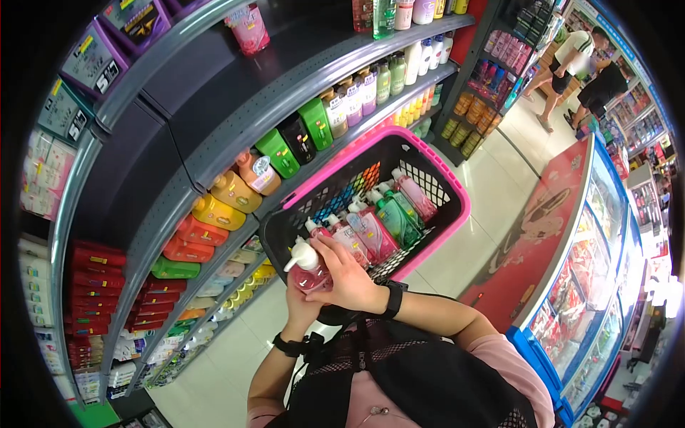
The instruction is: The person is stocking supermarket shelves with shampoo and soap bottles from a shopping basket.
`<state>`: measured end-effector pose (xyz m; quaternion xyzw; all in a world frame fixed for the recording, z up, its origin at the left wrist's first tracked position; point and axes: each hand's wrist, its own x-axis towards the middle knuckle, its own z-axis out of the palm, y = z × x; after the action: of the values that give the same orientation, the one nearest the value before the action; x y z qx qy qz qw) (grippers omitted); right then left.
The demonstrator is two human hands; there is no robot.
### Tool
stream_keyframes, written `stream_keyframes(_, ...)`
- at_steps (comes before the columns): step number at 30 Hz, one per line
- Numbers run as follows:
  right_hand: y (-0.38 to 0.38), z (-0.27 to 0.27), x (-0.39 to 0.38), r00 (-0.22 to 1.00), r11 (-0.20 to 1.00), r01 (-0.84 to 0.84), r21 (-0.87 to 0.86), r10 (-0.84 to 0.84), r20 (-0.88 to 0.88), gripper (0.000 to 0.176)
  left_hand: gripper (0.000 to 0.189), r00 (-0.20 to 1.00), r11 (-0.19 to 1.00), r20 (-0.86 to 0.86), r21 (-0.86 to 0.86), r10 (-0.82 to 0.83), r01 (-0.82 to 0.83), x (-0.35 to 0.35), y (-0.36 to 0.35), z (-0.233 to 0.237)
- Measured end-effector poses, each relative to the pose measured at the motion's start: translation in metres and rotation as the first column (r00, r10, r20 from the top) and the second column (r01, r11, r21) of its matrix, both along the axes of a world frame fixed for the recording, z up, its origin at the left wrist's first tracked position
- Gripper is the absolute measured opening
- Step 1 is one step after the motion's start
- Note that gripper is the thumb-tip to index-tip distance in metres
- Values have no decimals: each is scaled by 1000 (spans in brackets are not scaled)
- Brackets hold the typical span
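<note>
Both of my hands are around a pink pump bottle [308, 277] with a white pump head, at the near end of a basket. My left hand [302, 308] holds the bottle from below and the left side. Across its right side lies my right hand [349, 279], fingers curved against it. Part of the bottle is hidden by my hands. The black basket has a pink rim [457, 171]. Inside it stand several pump bottles, among them a pink bottle [372, 234], a green bottle [397, 220] and another pink bottle [415, 196] at the far end.
Curved grey shelves [235, 135] with bottles run along the left. A lone pink pump bottle [250, 30] stands on an upper shelf. A red display freezer [531, 214] with blue edges is at right. Two people [571, 60] are in the far aisle.
</note>
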<state>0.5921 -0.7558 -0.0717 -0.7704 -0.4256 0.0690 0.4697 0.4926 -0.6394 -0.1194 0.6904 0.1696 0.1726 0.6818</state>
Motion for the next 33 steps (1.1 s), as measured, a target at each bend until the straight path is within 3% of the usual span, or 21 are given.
stream_keyframes(2, -4, 2, -6, 989, 996, -45, 78, 56, -137, 100, 80, 999, 998, 39, -51, -29, 31, -14, 10, 5)
stream_keyframes(4, -16, -14, 0, 993, 1000, -22, 2, 22, -113, 91, 79, 998, 999, -55, 25, -27, 28, -30, 22, 4)
stream_keyframes(5, -24, -28, 9, 995, 996, 4, -94, -14, -97, 85, 78, 999, 999, -54, -53, -4, 1, -36, 26, 5)
stream_keyframes(8, -55, -58, 66, 983, 933, 3, -359, -70, -173, 71, 77, 997, 999, -70, -20, 35, -36, -55, 36, 10)
stream_keyframes(10, -74, -91, 107, 970, 783, 100, -614, -213, -114, 68, 78, 995, 996, -71, -38, 75, -78, -66, 36, 15)
stream_keyframes(14, -87, -136, 185, 956, 708, 145, -691, -281, -87, 59, 78, 976, 978, -70, 24, 208, -207, -77, 23, 35)
stream_keyframes(18, -86, -166, 236, 925, 729, 103, -677, -321, -205, 68, 76, 945, 947, -68, -21, 320, -322, -70, 1, 41)
stream_keyframes(19, -83, -169, 247, 911, 626, 64, -777, -355, -211, 75, 81, 937, 939, -87, -25, 339, -342, -67, -5, 39)
stream_keyframes(20, -79, -180, 255, 916, 630, 46, -775, -336, -219, 75, 86, 928, 932, -104, -27, 357, -362, -62, -13, 38)
stream_keyframes(22, -76, -212, 268, 968, 449, -204, -870, -43, -248, 84, 86, 904, 910, -128, -24, 408, -414, -46, -32, 36)
stream_keyframes(23, -73, -224, 271, 956, 376, -269, -887, -7, -293, 100, 82, 890, 893, -103, -29, 445, -450, -37, -42, 32)
stream_keyframes(24, -72, -229, 267, 952, 376, -290, -880, 15, -307, 100, 79, 872, 873, -81, -32, 483, -487, -28, -52, 30)
stream_keyframes(26, -67, -233, 256, 946, 507, -290, -812, 24, -323, 114, 80, 837, 841, -106, 1, 537, -540, -12, -73, 29)
stream_keyframes(27, -63, -234, 255, 940, 510, -320, -799, 65, -335, 114, 82, 816, 822, -118, 18, 566, -569, -5, -82, 31)
stream_keyframes(29, -65, -236, 254, 894, 500, -374, -781, -31, -447, 122, 82, 775, 781, -112, 19, 622, -624, 7, -101, 40)
stream_keyframes(33, -63, -234, 260, 886, 468, -427, -774, 45, -461, 119, 82, 679, 683, -90, 9, 728, -731, 31, -139, 58)
